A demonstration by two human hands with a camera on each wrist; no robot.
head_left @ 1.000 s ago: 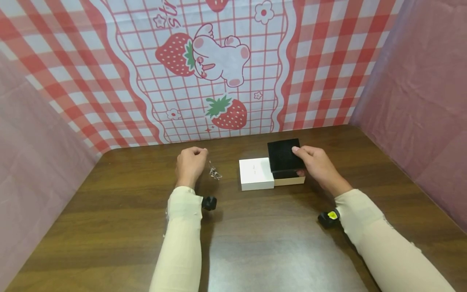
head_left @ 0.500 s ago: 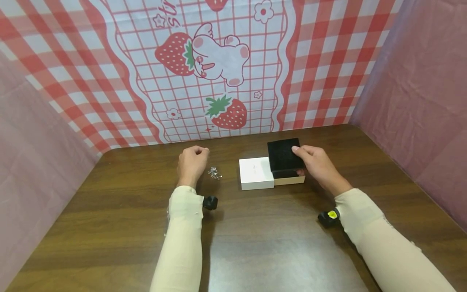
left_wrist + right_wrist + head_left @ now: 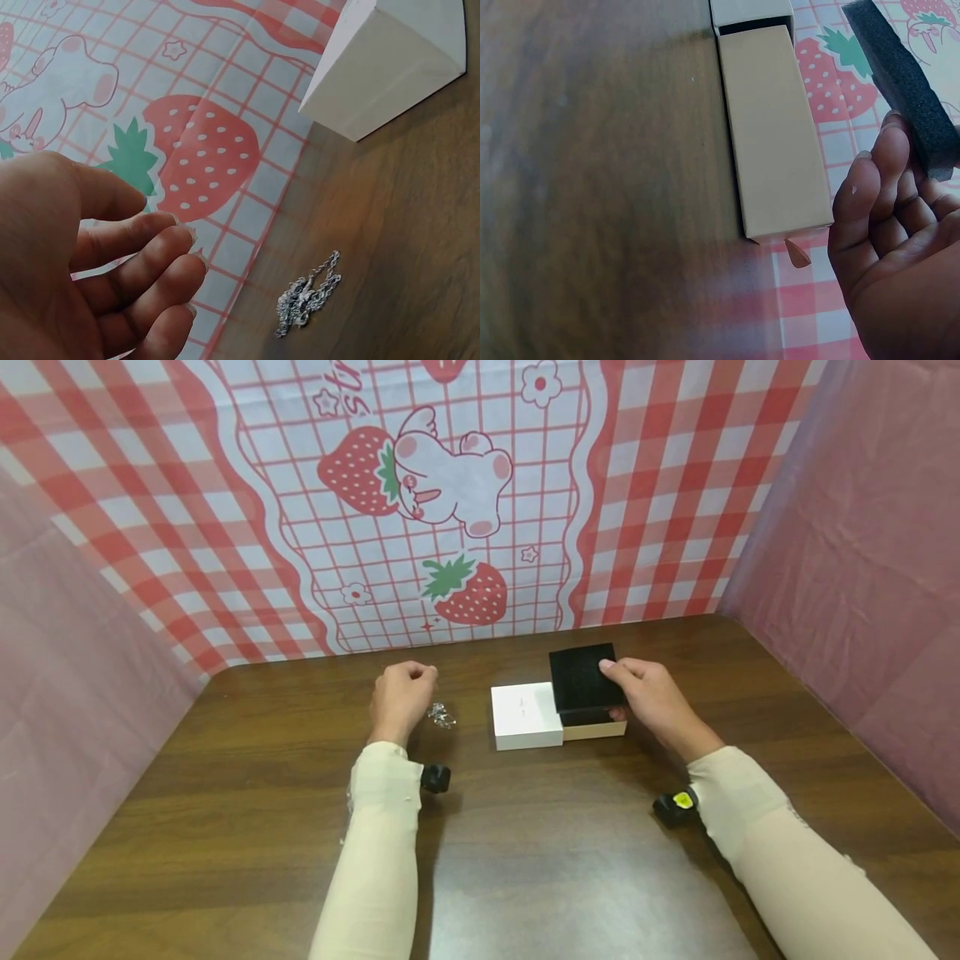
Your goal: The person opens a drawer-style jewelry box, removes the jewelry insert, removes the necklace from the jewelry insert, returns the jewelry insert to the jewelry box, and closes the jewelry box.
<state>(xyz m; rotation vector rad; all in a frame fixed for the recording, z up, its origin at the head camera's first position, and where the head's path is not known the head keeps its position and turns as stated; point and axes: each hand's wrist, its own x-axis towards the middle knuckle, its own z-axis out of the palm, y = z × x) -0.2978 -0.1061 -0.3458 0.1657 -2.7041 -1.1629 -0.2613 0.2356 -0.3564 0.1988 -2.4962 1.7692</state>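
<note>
A silver chain (image 3: 442, 716) lies bunched on the table; the left wrist view shows the heap of chain (image 3: 304, 296) close up. Just left of it hovers my left hand (image 3: 402, 700), its fingers loosely bent and nothing visible between them. My right hand (image 3: 654, 700) pinches a square black foam pad (image 3: 585, 678) between thumb and fingers. The pad is tilted above an opened box (image 3: 596, 732) with a tan side and hides most of its inside. In the right wrist view the thick foam edge (image 3: 911, 90) stands above the curled fingers.
A white box part (image 3: 527, 718), probably the lid, with small faint print on top, sits against the tan box's left side. A strawberry-print cloth (image 3: 465, 468) hangs behind the wooden table (image 3: 525, 827), with pink cloth at both sides.
A second ago the chain stretched up towards my left fingers; now it lies in a heap. The left hand has shifted slightly right. The right hand and foam pad stay nearly still.
</note>
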